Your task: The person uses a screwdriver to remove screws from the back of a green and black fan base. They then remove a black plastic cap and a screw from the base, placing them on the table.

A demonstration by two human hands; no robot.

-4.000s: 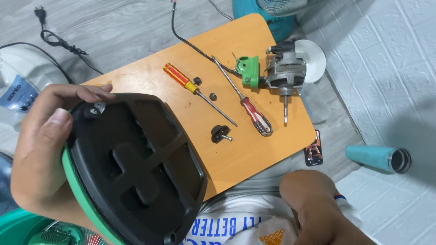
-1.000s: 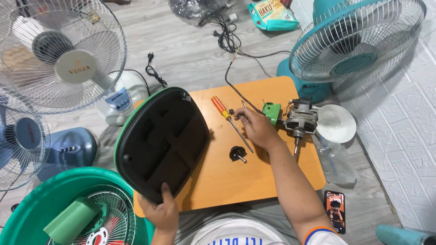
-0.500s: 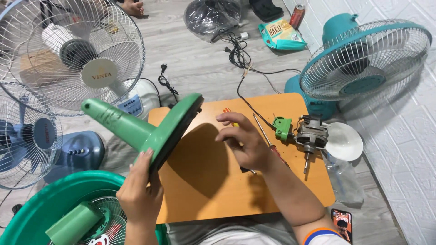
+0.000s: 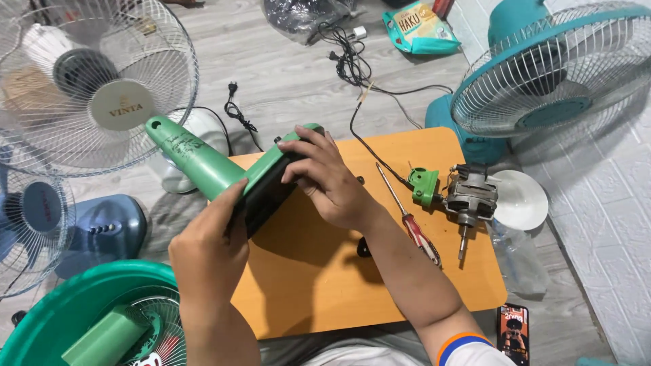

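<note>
Right now we hold the green fan base [image 4: 264,179] tilted on edge above the orange desk [image 4: 325,285], left hand [image 4: 207,247] and right hand [image 4: 325,179] fingers wrapped around it; a slip probably drops it onto the screwdriver [image 4: 410,220].

Fan base [image 4: 230,173]: you've tipped it from underside-up to edge-on, green stem pointing left.
Right hand [image 4: 325,179]: moved off the board's parts; your fingers [image 4: 305,159] now clasp the base's upper edge.
Left hand [image 4: 210,247]: now gripping its near edge.
</note>
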